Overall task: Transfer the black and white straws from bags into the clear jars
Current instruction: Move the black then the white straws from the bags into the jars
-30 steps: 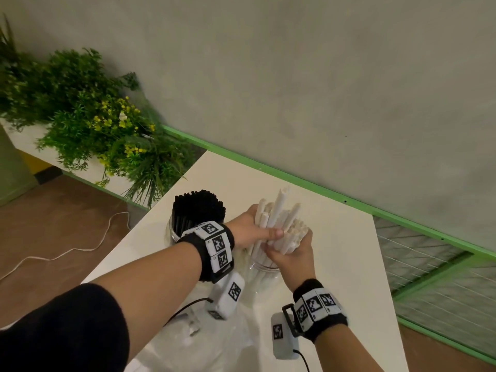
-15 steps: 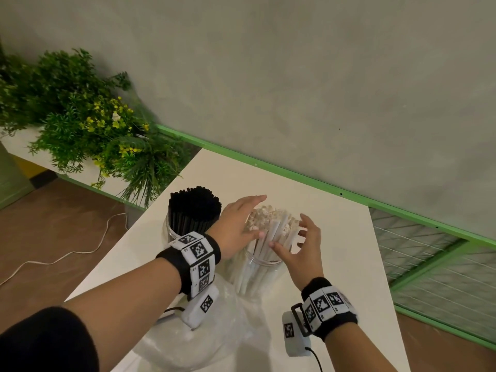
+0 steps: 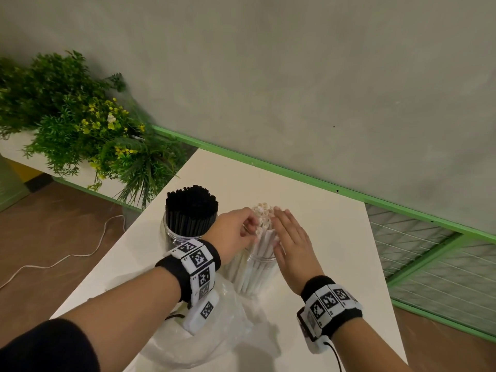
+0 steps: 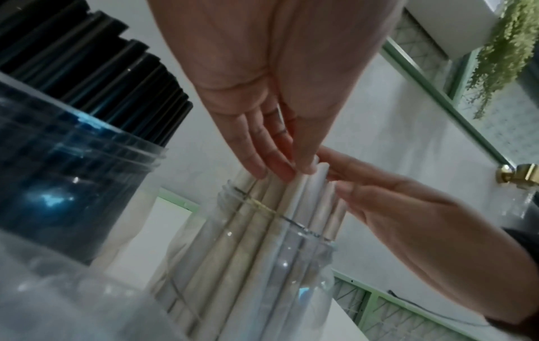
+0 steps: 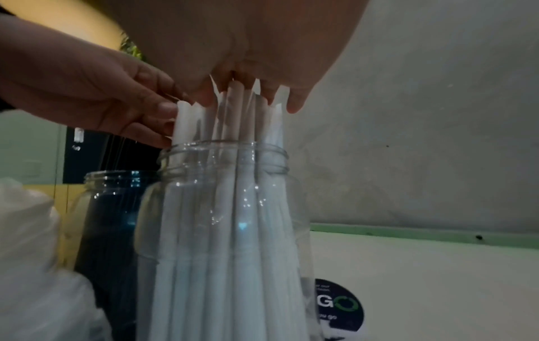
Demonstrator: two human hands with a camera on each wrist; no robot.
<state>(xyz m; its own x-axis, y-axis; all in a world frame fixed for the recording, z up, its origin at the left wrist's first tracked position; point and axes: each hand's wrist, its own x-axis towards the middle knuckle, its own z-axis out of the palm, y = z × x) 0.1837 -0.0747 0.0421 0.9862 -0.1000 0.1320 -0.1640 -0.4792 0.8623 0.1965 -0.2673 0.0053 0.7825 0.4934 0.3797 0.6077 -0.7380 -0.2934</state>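
Observation:
The white straws (image 3: 264, 218) stand bunched in a clear jar (image 3: 255, 277) on the white table (image 3: 322, 237). My left hand (image 3: 241, 232) touches the tops of the bundle from the left with nearly straight fingers (image 4: 277, 170). From the right, my right hand (image 3: 287, 232) lies flat against the straw tops, its fingertips (image 5: 291, 106) over the ends. Neither hand curls round a straw. In the right wrist view the white straws (image 5: 227, 207) fill the jar (image 5: 221, 157) and the left hand (image 5: 116, 103) presses on their side. The black straws (image 3: 191, 210) fill a second clear jar (image 3: 171, 237) to the left.
A crumpled clear plastic bag (image 3: 214, 331) lies on the table below my left wrist. A planter of green plants (image 3: 80, 124) stands to the left beyond the table. A green-framed wire panel (image 3: 429, 251) is on the right, and a white cable (image 3: 67, 256) runs over the floor.
A second ago both hands gripped the white straw bundle above the jar. They let go, the straws dropped in, and now both hands press flat on the straw tops.

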